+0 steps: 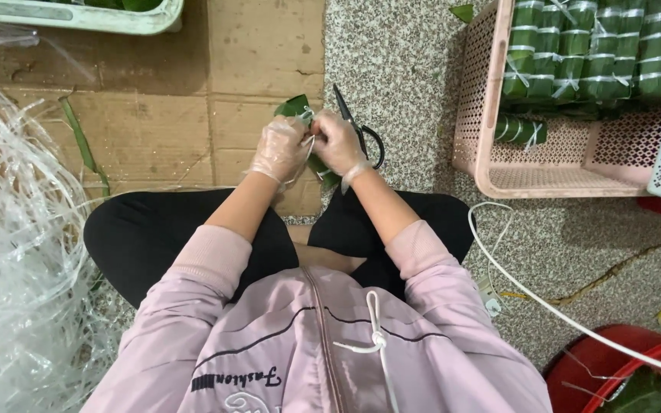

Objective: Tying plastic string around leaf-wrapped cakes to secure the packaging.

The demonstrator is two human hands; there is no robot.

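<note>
Forearms bare from pushed-up pink sleeves, both angled forward and inward over the crossed black-trousered legs, meeting above the cardboard sheet (pixel 154 130) on the floor. Both hands in thin clear gloves.

Left hand (pixel 281 147): wrist bent slightly down, fingers curled closed on the left side of the green leaf-wrapped bundle (pixel 297 107). Right hand (pixel 338 143): knuckles up, fingers closed against the bundle's right side; a pale string (pixel 309 145) runs between the two hands and appears pinched by both. Exact finger that pinches the string: cannot tell.

Bundle position: clamped between the two sets of fingers, green tip showing just beyond them, another green edge showing below the right hand.

Black scissors (pixel 357 130): directly beside the right fingers, blades pointing away from the body, handle loop to the right of the wrist; whether held or lying on the floor, cannot tell.

Far right of the fingers: pink plastic basket (pixel 491 153) with tied green bundles stacked in rows. Far left of the fingers: heap of clear plastic strips (pixel 17 229). Right and nearer the body: white cord (pixel 545 302), red basin (pixel 598 359).
</note>
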